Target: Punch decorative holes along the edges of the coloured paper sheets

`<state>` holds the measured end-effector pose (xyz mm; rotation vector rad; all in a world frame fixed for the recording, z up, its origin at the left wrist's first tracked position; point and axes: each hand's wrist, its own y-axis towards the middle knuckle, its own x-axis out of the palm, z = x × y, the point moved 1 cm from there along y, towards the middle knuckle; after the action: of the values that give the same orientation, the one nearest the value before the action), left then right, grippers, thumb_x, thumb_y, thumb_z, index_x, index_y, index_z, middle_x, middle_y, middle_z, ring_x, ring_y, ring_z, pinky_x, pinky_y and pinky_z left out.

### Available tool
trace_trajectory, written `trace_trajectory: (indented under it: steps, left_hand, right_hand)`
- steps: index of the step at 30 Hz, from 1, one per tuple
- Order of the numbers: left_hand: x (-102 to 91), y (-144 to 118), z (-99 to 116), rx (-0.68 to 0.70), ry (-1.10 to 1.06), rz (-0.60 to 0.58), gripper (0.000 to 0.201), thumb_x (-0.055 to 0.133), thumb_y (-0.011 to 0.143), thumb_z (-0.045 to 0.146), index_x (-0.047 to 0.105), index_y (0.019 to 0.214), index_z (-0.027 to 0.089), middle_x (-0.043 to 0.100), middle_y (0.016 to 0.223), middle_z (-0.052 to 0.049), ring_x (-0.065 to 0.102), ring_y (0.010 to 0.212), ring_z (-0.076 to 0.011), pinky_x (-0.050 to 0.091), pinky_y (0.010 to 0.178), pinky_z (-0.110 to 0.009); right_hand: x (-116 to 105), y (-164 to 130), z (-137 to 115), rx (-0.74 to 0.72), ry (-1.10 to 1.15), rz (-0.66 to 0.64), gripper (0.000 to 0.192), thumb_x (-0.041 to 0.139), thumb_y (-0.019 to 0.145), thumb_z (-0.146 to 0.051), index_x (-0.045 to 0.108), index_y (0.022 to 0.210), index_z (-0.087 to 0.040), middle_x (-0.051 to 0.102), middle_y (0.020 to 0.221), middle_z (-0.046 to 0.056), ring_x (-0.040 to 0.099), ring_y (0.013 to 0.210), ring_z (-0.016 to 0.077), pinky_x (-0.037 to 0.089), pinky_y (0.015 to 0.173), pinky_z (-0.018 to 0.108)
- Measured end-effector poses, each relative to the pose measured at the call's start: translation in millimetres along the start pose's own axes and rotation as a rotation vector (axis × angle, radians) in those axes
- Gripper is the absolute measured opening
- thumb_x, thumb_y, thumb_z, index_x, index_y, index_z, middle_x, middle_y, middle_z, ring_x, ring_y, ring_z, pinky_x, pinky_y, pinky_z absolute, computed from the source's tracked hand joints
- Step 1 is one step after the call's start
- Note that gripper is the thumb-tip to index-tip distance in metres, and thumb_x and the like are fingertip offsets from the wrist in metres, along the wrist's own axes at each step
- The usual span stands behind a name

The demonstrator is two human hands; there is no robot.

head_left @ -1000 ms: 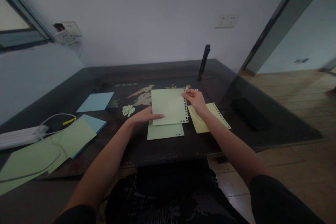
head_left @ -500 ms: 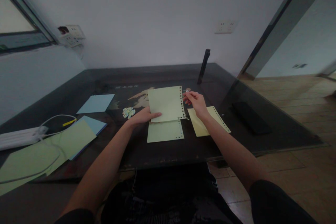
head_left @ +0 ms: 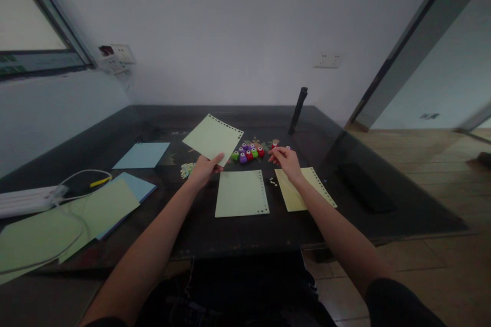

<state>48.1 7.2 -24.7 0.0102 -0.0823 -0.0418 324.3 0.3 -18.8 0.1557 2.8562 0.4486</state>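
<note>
My left hand [head_left: 206,169] grips a pale green sheet of paper [head_left: 213,135] by its lower corner, lifted and turned so its row of punched holes faces up and right. Below it, another pale green sheet [head_left: 241,194] lies flat, punched along its right edge and lower right corner. My right hand [head_left: 284,159] is closed with fingertips pinched; what it holds, if anything, is hidden. Several small craft punches [head_left: 248,155] in red, purple and green stand left of that hand. Under the right wrist rests a yellow sheet [head_left: 293,195] with holes down its right side.
Small paper cut-outs [head_left: 186,169] are heaped beside my left hand, and a few more bits [head_left: 273,181] lie between the sheets. Blue paper [head_left: 141,155], a white power strip [head_left: 28,201] with cables, a black upright stick [head_left: 298,111] and a dark flat object [head_left: 366,187] surround the work.
My left hand has raised the punched sheet and swung it to the left, rotating it. The lower sheet and the coloured punches are now uncovered. My right hand stays almost in place.
</note>
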Motion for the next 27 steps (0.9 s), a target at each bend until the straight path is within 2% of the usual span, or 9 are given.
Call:
trace_trajectory:
  steps: [5,8,12,15,21,27]
  left_hand:
    - [7.0,-4,1,-0.035,0.027,-0.026,0.024,0.066,0.077,0.026,0.062,0.094,0.009,0.07,0.072,-0.009,0.053,0.044,-0.008,0.036,0.04,-0.018]
    - [10.9,-8,3,-0.027,0.047,-0.046,0.024,0.067,0.076,0.027,0.062,0.091,0.009,0.07,0.071,-0.009,0.054,0.044,-0.0087,0.035,0.04,-0.018]
    - [12.6,-9,3,-0.028,0.072,-0.077,0.026,0.067,0.076,0.03,0.061,0.09,0.009,0.07,0.071,-0.009,0.054,0.044,-0.0091,0.035,0.041,-0.019]
    - [12.8,-9,0,-0.025,0.102,-0.101,0.029,0.067,0.075,0.034,0.062,0.089,0.009,0.071,0.076,-0.011,0.055,0.046,-0.01,0.036,0.042,-0.021]
    - [14.8,-11,-1,-0.012,0.119,-0.145,0.031,0.067,0.074,0.036,0.063,0.089,0.01,0.072,0.078,-0.012,0.056,0.046,-0.0106,0.037,0.043,-0.021]
    - [16.8,-13,2,-0.016,0.153,-0.148,0.023,0.064,0.077,0.031,0.063,0.088,0.011,0.071,0.073,-0.009,0.056,0.043,-0.0101,0.036,0.042,-0.021]
  right_hand:
    - [16,9,9,0.007,-0.157,-0.186,0.023,0.055,0.079,-0.034,0.066,0.08,-0.014,0.067,0.066,0.004,0.058,0.056,0.0128,0.046,0.055,0.024]
    - [29,19,8,-0.02,-0.36,-0.206,0.015,0.057,0.079,-0.024,0.067,0.085,-0.014,0.069,0.074,0.005,0.062,0.067,0.0152,0.048,0.066,0.027]
    - [42,31,1,-0.005,-0.731,-0.171,0.027,0.059,0.079,-0.018,0.063,0.106,-0.017,0.07,0.089,0.006,0.064,0.082,0.0183,0.046,0.075,0.028]
    - [50,34,-5,0.015,-0.895,-0.218,0.036,0.056,0.082,-0.02,0.057,0.118,-0.019,0.069,0.1,0.008,0.064,0.09,0.0209,0.045,0.076,0.029]
    - [58,32,-11,-0.056,-1.046,-0.297,0.043,0.054,0.083,-0.019,0.05,0.126,-0.021,0.066,0.113,0.011,0.061,0.104,0.0259,0.045,0.08,0.032]
    - [54,30,-14,-0.044,-1.105,-0.298,0.043,0.057,0.083,-0.024,0.05,0.126,-0.022,0.066,0.113,0.012,0.062,0.102,0.0271,0.046,0.078,0.033]
